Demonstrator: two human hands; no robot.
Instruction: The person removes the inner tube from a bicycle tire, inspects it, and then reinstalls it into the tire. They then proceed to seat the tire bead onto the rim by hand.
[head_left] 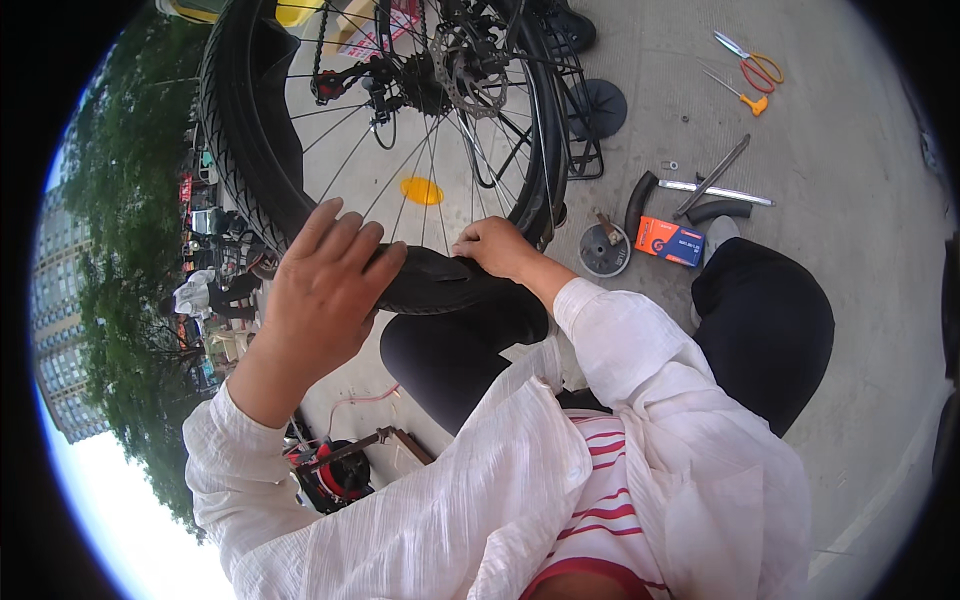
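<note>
A bicycle wheel with a black tyre stands in front of me, its spokes, brake disc and oval orange reflector in view. Along the left and near side the tyre gapes away from the rim, and a dark rubber fold shows inside. My left hand is closed over the tyre at the lower left, its fingers bent across the rubber. At the near edge, my right hand pinches the tyre beside the rim. Whether its fingertips also hold an inner tube is hidden.
On the concrete to the right lie scissors-like pliers, an orange-handled screwdriver, metal bars, black curved rubber pieces, an orange-and-blue box and a round metal disc. A red-and-black machine stands lower left.
</note>
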